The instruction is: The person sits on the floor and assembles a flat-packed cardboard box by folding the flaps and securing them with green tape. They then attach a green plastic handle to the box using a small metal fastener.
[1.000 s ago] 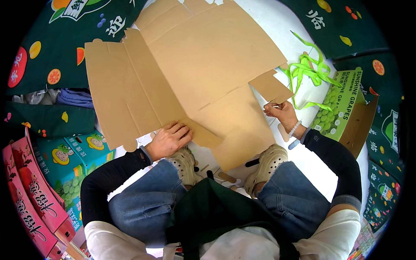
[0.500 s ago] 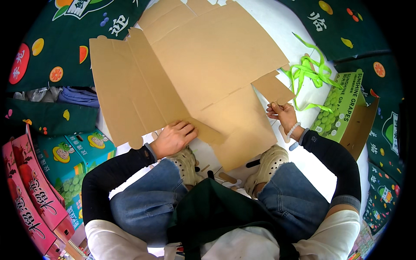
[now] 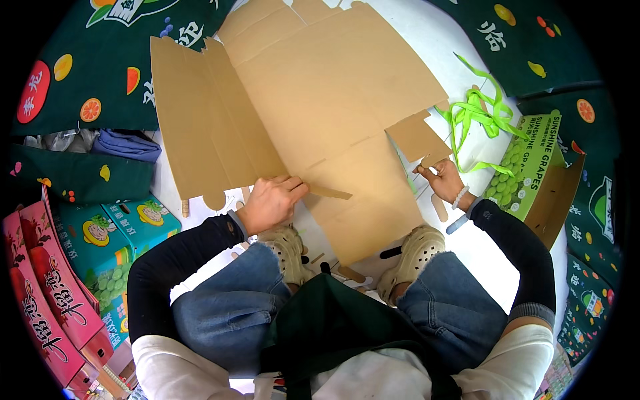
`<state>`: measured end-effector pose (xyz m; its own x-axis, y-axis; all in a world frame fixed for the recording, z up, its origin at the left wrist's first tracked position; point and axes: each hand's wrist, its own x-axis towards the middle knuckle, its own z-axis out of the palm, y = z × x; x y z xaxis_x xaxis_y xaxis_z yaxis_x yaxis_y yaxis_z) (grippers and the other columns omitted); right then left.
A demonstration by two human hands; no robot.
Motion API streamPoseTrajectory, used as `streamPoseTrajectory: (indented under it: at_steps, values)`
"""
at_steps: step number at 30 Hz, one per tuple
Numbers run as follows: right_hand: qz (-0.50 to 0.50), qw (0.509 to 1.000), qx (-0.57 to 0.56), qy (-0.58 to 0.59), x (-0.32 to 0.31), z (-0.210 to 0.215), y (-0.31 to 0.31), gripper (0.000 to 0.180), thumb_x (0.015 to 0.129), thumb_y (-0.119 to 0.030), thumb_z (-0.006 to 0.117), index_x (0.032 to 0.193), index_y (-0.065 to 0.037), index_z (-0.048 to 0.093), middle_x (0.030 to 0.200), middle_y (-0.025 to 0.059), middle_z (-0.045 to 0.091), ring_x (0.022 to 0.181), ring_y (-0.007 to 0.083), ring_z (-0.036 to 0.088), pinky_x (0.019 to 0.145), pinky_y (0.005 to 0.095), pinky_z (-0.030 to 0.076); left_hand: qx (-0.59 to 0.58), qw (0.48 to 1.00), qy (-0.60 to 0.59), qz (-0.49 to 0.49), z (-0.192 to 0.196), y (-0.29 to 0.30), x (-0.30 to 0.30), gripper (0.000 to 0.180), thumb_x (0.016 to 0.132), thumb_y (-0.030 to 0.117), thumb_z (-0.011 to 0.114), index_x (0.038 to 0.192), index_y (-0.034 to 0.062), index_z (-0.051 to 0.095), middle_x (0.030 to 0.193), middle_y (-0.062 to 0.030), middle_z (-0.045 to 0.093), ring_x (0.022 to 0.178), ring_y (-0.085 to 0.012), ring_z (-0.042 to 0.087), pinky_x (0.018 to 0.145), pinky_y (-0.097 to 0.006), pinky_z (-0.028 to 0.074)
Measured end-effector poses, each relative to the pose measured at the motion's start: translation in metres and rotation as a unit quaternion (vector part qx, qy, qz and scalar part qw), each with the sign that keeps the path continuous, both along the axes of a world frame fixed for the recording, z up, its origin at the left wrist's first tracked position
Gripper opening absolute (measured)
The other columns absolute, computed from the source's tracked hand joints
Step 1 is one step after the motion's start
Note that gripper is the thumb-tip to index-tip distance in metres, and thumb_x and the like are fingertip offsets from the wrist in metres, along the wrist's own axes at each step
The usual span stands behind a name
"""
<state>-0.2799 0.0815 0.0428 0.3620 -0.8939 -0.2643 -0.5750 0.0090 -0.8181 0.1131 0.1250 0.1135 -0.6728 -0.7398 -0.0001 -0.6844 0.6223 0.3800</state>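
A large brown cardboard box blank (image 3: 333, 93) lies unfolded on the floor ahead of me, its plain side up. Its left panel (image 3: 213, 120) is tilted up along a crease. My left hand (image 3: 272, 201) is closed on a narrow flap at the near end of that panel, fingers over the board. On the right, my right hand (image 3: 443, 180) pinches the lower corner of a small side flap (image 3: 419, 139) between thumb and fingers. The near end of the blank reaches between my two beige clogs (image 3: 415, 259).
Bright green ribbon (image 3: 485, 113) lies tangled on the white floor at right, beside a green printed grape carton (image 3: 527, 163). Pink cartons (image 3: 57, 287) and teal cartons (image 3: 110, 240) stand at left. Dark green printed cloths (image 3: 87, 73) hang around. Cardboard scraps (image 3: 351, 274) lie near my feet.
The left panel has swung up and inward, with my left hand raised slightly on its flap. My right hand has moved slightly to the right, still at the side flap.
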Motion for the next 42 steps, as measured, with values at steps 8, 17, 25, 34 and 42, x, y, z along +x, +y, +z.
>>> streamPoseTrajectory:
  at_steps: [8,17,25,34,42]
  values:
    - [0.062,0.998,0.007,0.023,-0.005,0.015,-0.008,0.01,0.08,-0.006,0.059,0.082,-0.002,0.068,0.089,0.0158,0.065,0.088,0.0318,0.06,0.078,0.0373,0.046,0.002,1.0,-0.018,0.0,0.005,-0.008,-0.005,0.028,0.062,-0.003,0.055,0.088,0.0064,0.06,0.077,-0.0051,0.057,0.071,-0.0232,0.059,0.053,-0.036,0.046]
    - [0.091,0.993,-0.042,0.056,-0.013,0.014,-0.014,0.012,0.083,-0.009,0.057,0.084,-0.003,0.067,0.089,0.0162,0.064,0.088,0.0337,0.057,0.079,0.0385,0.044,-0.009,1.0,-0.016,-0.012,0.006,-0.012,-0.01,0.027,0.062,0.0,0.056,0.088,0.0066,0.059,0.079,-0.0041,0.057,0.072,-0.0219,0.059,0.053,-0.035,0.047]
    - [-0.218,0.97,0.046,-0.099,-0.013,-0.026,-0.023,0.028,0.093,-0.023,0.051,0.099,0.0,0.065,0.098,0.0108,0.066,0.094,0.0221,0.06,0.083,0.0331,0.045,-0.008,0.997,-0.025,-0.076,0.008,-0.021,-0.033,0.025,0.063,0.006,0.059,0.088,0.0053,0.058,0.092,-0.0056,0.061,0.087,-0.0231,0.061,0.066,-0.035,0.049]
    - [-0.382,0.885,0.157,-0.216,-0.009,-0.005,-0.025,0.031,0.088,-0.027,0.061,0.104,-0.001,0.057,0.096,0.0077,0.06,0.082,0.0166,0.06,0.074,0.0282,0.05,-0.006,0.995,-0.021,-0.102,-0.002,-0.021,-0.039,0.018,0.069,0.009,0.056,0.086,0.0056,0.059,0.085,-0.0061,0.058,0.082,-0.023,0.06,0.069,-0.033,0.049]
    - [-0.418,0.861,0.242,-0.16,-0.023,-0.011,-0.037,0.025,0.084,-0.027,0.069,0.092,-0.005,0.059,0.081,0.0016,0.06,0.069,0.009,0.052,0.063,0.0203,0.046,-0.047,0.992,-0.001,-0.117,-0.011,-0.021,-0.037,0.009,0.075,0.012,0.053,0.081,0.0073,0.058,0.078,-0.0047,0.057,0.071,-0.0205,0.06,0.054,-0.033,0.048]
